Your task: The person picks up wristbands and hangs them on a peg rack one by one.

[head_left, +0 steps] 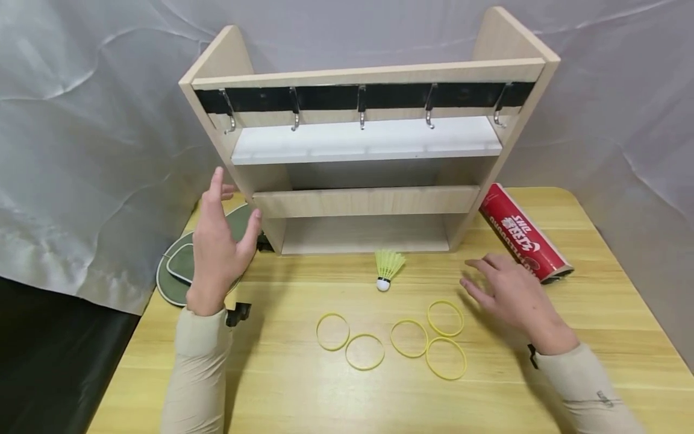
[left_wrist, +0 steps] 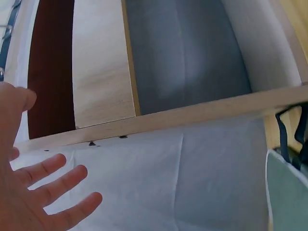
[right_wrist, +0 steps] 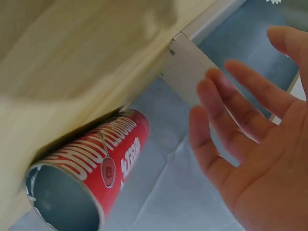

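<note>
**Both hands unloaded: left by rack, right by red tube**

Clock face = head view, 12 at top.

Left hand [head_left: 219, 247] at 9, beside the left side panel of the pale wood-grain, straight-edged rack [head_left: 368, 202]. Fingers released, spread, grasping nothing; contact with the panel: can't tell. Rack sits at 12, upright on its base, probably so its hooks face the person.

Right hand [head_left: 512, 295] near 4, fingers loosely bent, released, nothing in them. Nearest item: glossy red cardboard-looking tube [head_left: 523, 232] with white lettering, at 3, lying on its side just right of the rack. Right wrist view shows a gap to the fingers, plus the tube's uncapped, hollow near end. Laid flat, it's presumably stable unless nudged; a cylinder can roll.

Feathery yellow shuttlecock [head_left: 389, 263] with rounded white tip lies near center, toward 4–5. Five thin, smooth yellow rings [head_left: 409, 357] lie flat: two at 6, three at 5. Spacing looks like easy individual pickup.

Flat, curved green fabric-looking case [head_left: 179, 259] with white piping at 8–9, partly behind the left hand.

Materials: five bent shiny metal hooks [head_left: 362, 108] on a black strip [head_left: 325, 97], smooth white board [head_left: 368, 141] below. Yellow wood-grain tabletop [head_left: 271, 392], creased grey sheet [head_left: 97, 120] behind.
</note>
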A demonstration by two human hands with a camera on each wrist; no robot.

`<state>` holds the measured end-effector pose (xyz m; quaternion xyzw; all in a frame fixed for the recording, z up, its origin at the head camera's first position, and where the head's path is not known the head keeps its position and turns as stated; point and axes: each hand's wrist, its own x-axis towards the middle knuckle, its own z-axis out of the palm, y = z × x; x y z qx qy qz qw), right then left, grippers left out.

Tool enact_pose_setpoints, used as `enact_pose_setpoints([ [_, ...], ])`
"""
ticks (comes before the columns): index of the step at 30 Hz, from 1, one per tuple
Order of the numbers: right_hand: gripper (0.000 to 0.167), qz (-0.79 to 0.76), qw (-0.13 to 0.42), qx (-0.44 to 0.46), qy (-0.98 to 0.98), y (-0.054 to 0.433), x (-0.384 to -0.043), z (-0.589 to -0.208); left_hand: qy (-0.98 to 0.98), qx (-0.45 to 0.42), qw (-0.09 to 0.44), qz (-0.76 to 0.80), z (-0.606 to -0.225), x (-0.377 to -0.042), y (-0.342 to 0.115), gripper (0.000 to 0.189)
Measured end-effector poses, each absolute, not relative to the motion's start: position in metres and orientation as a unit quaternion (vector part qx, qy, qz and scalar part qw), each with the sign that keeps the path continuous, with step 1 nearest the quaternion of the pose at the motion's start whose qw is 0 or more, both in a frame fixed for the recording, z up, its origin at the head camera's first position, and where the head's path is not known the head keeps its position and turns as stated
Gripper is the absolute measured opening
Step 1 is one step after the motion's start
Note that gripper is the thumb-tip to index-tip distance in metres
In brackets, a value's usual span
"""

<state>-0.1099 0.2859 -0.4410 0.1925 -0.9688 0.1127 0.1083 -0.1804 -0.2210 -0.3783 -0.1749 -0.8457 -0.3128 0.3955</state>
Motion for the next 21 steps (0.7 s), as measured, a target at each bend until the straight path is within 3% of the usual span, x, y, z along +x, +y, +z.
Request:
enact_pose_setpoints([
  [6,0.035,0.148,0.055,0.182,-0.970,0.284,-0.105,-0.452,-0.797,-0.145,0.346,-0.474,-0.389,-0.198,-0.217,0.053],
  [15,0.027,0.206,0.017,0.178,-0.962,0.276,-0.110,-0.465,-0.671,-0.103,0.381,-0.628,-0.408,-0.211,-0.214,0.022],
  [21,0.024,0.241,-0.033,0.184,-0.952,0.274,-0.108,-0.461,-0.649,-0.083,0.370,-0.659,-0.416,-0.212,-0.209,0.016],
])
